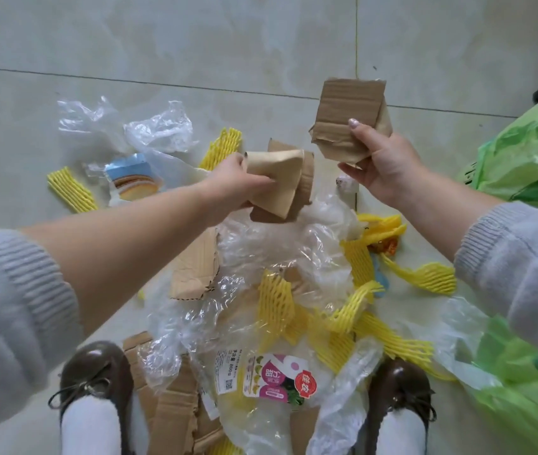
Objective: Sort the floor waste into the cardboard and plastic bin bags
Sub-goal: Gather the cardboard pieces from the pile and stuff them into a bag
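A bent piece of cardboard [280, 182] is gripped by the left hand [241, 182], above the heap of waste on the tiled floor [195, 44]. A flat torn cardboard piece [346, 116] is pinched by the right hand [379, 165], with the thumb on its front, and is held up near the green bin bag [523, 152] at the right edge. Below the hands, clear plastic film [277, 257], yellow foam nets [353, 310] and more cardboard sheets [192, 267] are seen mixed together between two brown shoes [93, 379].
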Available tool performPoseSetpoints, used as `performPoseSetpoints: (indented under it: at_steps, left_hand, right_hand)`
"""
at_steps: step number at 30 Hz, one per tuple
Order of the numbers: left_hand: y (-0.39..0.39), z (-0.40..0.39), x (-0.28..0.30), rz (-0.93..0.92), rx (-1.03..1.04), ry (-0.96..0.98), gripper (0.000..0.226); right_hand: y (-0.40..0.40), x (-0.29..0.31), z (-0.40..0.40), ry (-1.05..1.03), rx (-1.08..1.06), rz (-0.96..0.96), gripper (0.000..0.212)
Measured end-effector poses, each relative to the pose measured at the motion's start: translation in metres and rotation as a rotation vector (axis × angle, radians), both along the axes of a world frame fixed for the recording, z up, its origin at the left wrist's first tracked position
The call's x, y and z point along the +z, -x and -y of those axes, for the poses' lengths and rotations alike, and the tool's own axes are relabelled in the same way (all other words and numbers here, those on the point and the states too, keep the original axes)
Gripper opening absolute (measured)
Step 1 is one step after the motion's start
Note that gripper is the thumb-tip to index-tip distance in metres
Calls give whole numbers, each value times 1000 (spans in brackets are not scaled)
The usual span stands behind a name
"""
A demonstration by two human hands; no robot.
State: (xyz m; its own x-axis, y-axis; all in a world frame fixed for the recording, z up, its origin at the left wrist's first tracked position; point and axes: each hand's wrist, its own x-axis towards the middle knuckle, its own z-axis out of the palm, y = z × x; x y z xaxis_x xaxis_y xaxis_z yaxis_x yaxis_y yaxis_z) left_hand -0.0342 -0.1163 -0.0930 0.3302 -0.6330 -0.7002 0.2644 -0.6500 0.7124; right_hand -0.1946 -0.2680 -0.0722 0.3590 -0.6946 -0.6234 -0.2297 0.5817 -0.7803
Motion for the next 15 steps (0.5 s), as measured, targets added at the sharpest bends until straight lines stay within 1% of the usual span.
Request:
performPoseSetpoints:
  at_steps: [2,4,5,8,9,12,15]
  left_hand:
    - [-22,-16,12,-23,60,44,70]
    - [-44,-39,22,-32,119,63,72]
    - [-53,-52,27,-48,151,75,67]
    - [-63,-96,35,-115,211,82,29]
    - [-59,-112,35,-155,226,62,23]
    - [-42,-152,25,-264,301,-98,18]
    - [-26,-173,9,-290,305,-232,15]
  right_hand:
    - [-4,5,-3,-6,-9,30,11]
    - [-9,9,-9,-6,-1,50,8]
    - [-11,11,-13,-4,11,57,7]
    - [-17,14,-26,-22,38,73,10]
    - [-19,14,-31,-31,50,78,12]
    - [-24,14,-47,-58,77,96,12]
    - [-29,14,-65,-85,106,91,10]
